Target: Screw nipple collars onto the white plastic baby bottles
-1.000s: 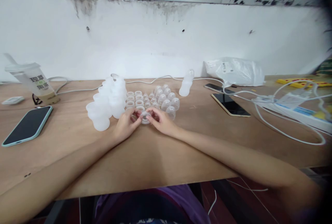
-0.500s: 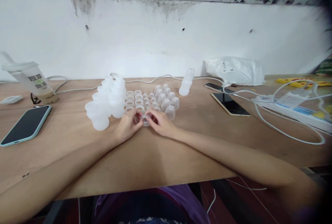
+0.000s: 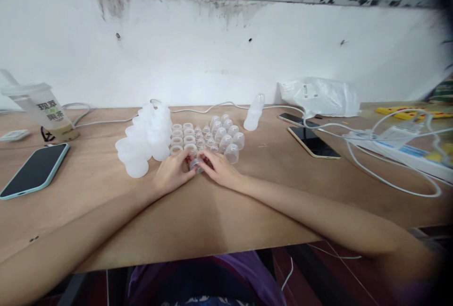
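Between my fingertips is a small clear plastic ring (image 3: pixel 196 166), held low over the table. My left hand (image 3: pixel 173 171) pinches its left side. On its right, the thumb and fingers of my right hand (image 3: pixel 222 171) are closed on it. Just beyond my hands stand rows of whitish screw rings (image 3: pixel 177 140), and beside them small clear bottle teats (image 3: pixel 200 141). Domed clear caps (image 3: pixel 231 153) stand right of the teats. White translucent bottle bodies (image 3: pixel 137 164) are grouped at the left. My fingers cover part of the held ring.
One capped bottle (image 3: pixel 252 116) stands apart behind the caps. At the left are a phone (image 3: pixel 35 170) and a drink cup (image 3: pixel 49 112). Toward the right lie another phone (image 3: pixel 313 142), a plastic bag (image 3: pixel 320 97) and a power strip (image 3: pixel 406 150) with looped white cables.
The clear ring has tilted a little between my fingers and shifted slightly left. Both hands remain on it in nearly the same place.
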Action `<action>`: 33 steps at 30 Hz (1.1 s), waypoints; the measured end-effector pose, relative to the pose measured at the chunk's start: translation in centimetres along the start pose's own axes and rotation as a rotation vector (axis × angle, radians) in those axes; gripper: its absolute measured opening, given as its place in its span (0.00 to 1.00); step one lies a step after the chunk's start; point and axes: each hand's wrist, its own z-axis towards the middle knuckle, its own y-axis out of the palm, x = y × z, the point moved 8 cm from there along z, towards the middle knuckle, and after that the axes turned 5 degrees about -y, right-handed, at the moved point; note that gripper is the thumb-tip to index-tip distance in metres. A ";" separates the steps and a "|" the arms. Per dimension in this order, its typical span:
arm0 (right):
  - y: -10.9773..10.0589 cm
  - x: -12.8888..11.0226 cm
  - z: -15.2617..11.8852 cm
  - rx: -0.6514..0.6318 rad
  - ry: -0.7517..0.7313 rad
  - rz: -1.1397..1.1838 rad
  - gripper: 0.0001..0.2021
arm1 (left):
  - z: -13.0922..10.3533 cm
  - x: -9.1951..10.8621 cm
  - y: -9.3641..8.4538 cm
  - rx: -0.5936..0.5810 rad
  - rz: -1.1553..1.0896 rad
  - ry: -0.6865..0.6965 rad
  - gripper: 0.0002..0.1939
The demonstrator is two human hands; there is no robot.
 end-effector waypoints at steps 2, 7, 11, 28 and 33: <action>0.0 0.0 -0.1 -0.003 0.010 -0.008 0.03 | 0.0 0.0 0.0 -0.016 0.048 -0.003 0.08; 0.2 0.2 -0.2 -0.035 0.025 -0.023 0.06 | -0.1 -0.2 0.1 -0.041 0.060 -0.061 0.09; 0.4 0.4 -0.2 -0.057 0.044 -0.024 0.07 | -0.3 -0.2 0.3 -0.054 0.077 -0.114 0.09; 0.6 0.4 -0.1 -0.060 0.079 -0.052 0.08 | -0.2 -0.2 0.9 -0.075 0.076 -0.116 0.07; 0.5 0.4 -0.1 -0.045 0.083 -0.023 0.07 | -0.2 0.0 0.8 -0.065 0.030 -0.076 0.06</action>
